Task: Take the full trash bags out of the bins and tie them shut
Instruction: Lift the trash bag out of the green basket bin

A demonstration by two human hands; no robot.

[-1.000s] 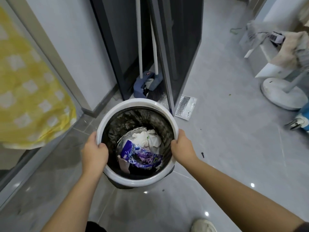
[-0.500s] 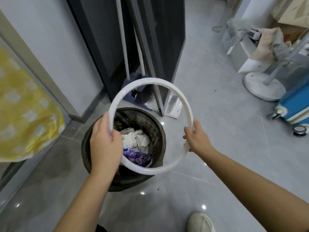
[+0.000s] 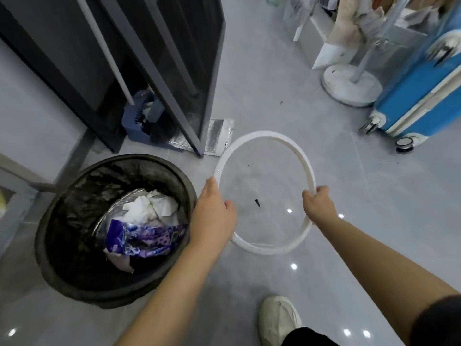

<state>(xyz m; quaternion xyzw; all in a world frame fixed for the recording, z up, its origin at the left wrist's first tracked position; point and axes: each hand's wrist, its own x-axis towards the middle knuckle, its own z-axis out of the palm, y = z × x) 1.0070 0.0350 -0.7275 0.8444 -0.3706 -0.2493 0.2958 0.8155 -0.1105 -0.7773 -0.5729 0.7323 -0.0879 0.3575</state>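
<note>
A round bin lined with a black trash bag (image 3: 74, 196) stands on the floor at the left; the bag is folded over its rim. Inside lie white paper tissues (image 3: 149, 206) and a purple wrapper (image 3: 142, 238). Both my hands hold the bin's white plastic ring (image 3: 294, 151) above the floor, to the right of the bin. My left hand (image 3: 212, 218) grips the ring's left side and my right hand (image 3: 316, 206) grips its right side.
A dark door frame (image 3: 174, 83) and a blue dustpan with brush (image 3: 147, 121) stand behind the bin. A silver foil pouch (image 3: 217, 138) lies on the floor. A white fan base (image 3: 349, 86) and blue suitcase (image 3: 414, 96) are at the right. My shoe (image 3: 279, 318) is below.
The white ring came off the bin's rim, was lifted, then carried to the right and lowered toward the floor. The bag's edge is now uncovered.
</note>
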